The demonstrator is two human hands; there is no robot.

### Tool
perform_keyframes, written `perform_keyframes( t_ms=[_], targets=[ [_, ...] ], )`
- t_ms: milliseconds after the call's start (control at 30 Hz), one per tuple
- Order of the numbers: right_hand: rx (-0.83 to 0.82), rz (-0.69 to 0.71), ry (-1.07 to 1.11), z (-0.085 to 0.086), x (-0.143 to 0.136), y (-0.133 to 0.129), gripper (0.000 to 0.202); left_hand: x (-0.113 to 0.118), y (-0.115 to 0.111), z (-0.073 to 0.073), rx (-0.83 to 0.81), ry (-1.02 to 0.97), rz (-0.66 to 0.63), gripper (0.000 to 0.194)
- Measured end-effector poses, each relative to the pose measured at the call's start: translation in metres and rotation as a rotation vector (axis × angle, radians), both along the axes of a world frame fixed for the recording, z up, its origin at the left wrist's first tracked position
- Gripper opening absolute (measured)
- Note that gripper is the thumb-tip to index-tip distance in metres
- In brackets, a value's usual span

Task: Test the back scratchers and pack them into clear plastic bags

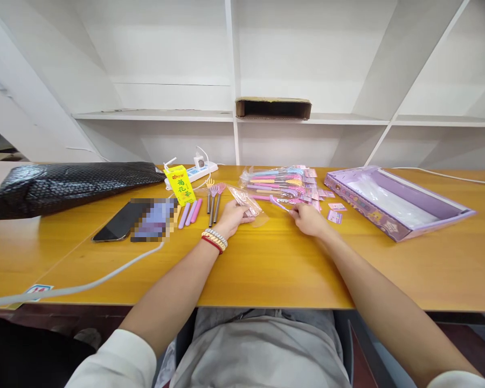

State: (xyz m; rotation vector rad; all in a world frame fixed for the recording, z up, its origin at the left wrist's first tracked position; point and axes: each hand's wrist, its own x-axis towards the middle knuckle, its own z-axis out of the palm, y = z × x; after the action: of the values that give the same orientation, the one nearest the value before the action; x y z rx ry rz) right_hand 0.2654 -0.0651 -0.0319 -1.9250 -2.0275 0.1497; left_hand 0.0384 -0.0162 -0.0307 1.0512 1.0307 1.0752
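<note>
My left hand (235,216) is closed on a clear plastic bag (248,206) with white print, held just above the table. My right hand (307,218) pinches the end of a slim lilac stick (280,205), whose curved tip points left. Right behind it lies a pile of bagged back scratchers (278,180) in pink, blue and yellow. To the left of my left hand are several loose dark rods with claw-shaped coloured heads (214,202). Beside them lie loose pink and lilac handle tubes (191,212). Two small printed cards (334,216) sit right of my right hand.
A purple open display box (400,207) stands at the right. On the left are a yellow tea carton (180,186), a black phone (115,223), a blurred-out item, a black bubble-wrap roll (73,183) and a power strip (202,171). A white cable (105,279) crosses the table.
</note>
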Motion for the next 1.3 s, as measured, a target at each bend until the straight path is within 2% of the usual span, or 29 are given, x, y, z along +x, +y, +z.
perform_keyframes(
  t_ms=[133, 267, 433, 567, 633, 700, 767, 800, 833, 867, 967, 1067, 1200, 1300],
  targets=[
    [0.132, 0.154, 0.181, 0.006, -0.008, -0.006, 0.021, 0.000, -0.002, 0.002, -0.010, -0.013, -0.005, 0.012],
    [0.125, 0.296, 0.308, 0.008, -0.013, -0.010, 0.023, 0.001, -0.002, 0.002, 0.031, -0.097, 0.013, 0.012],
    [0.112, 0.331, 0.318, 0.006, -0.014, -0.010, 0.020, 0.001, -0.002, 0.005, 0.089, -0.169, 0.021, 0.017],
    [0.174, 0.311, 0.358, 0.006, -0.014, -0.010, 0.020, -0.001, -0.001, 0.004, 0.171, -0.154, -0.001, 0.023],
    [0.220, 0.280, 0.438, 0.006, -0.014, -0.010, 0.025, -0.003, -0.003, 0.004, 0.251, -0.089, -0.096, 0.029],
    [0.231, 0.241, 0.601, 0.006, -0.014, -0.009, 0.030, -0.004, -0.007, 0.006, 0.290, 0.005, -0.320, 0.036],
    [0.189, 0.216, 0.838, 0.007, -0.013, -0.008, 0.034, -0.005, -0.013, 0.008, 0.252, 0.132, -0.578, 0.041],
    [0.160, 0.207, 0.967, 0.008, -0.012, -0.007, 0.034, -0.004, -0.015, 0.008, 0.224, 0.204, -0.656, 0.041],
    [0.135, 0.201, 1.091, 0.010, -0.011, -0.007, 0.034, -0.004, -0.016, 0.008, 0.209, 0.277, -0.676, 0.041],
    [0.112, 0.199, 1.205, 0.011, -0.010, -0.007, 0.033, -0.003, -0.017, 0.008, 0.211, 0.347, -0.644, 0.040],
    [0.069, 0.209, 1.472, 0.018, -0.004, -0.006, 0.029, -0.002, -0.013, 0.004, 0.291, 0.499, -0.412, 0.039],
    [0.031, 0.223, 1.613, 0.021, 0.001, -0.004, 0.027, -0.003, -0.005, 0.000, 0.365, 0.582, -0.205, 0.040],
    [0.050, 0.183, 1.607, 0.020, 0.001, -0.003, 0.027, -0.005, 0.000, -0.001, 0.410, 0.622, 0.018, 0.040],
    [0.052, 0.145, 1.500, 0.018, -0.003, -0.004, 0.029, -0.005, -0.003, 0.000, 0.467, 0.765, 0.029, 0.024]
  ],
)
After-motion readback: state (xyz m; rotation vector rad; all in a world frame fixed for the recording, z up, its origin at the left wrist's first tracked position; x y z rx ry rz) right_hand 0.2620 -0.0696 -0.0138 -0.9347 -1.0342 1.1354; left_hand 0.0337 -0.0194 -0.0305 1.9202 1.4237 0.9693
